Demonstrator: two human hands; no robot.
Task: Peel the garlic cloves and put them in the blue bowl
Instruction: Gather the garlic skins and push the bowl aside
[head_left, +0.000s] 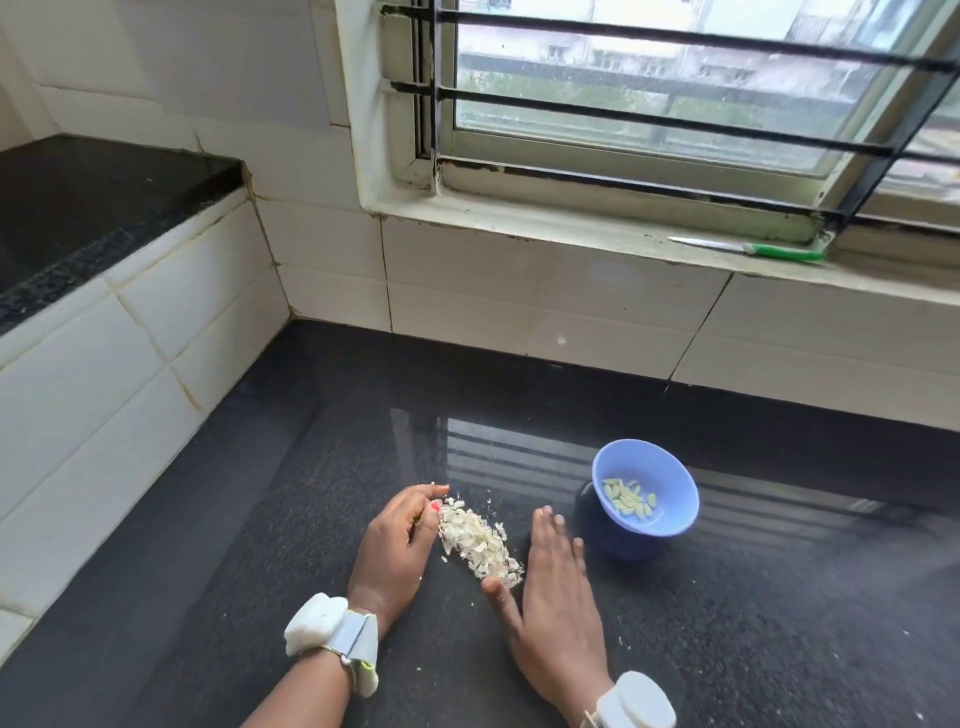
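Both my hands flank the garlic skins on the black counter.
Right hand flat, fingers together; left hand loosely cupped; peeled cloves in blue bowl.

In the lower middle of the frame, the left hand stands on its edge, fingers loosely bent inward. To its right, the right hand lies flat, fingers straight and together, thumb spread toward the left hand. Both wrists carry white bands.
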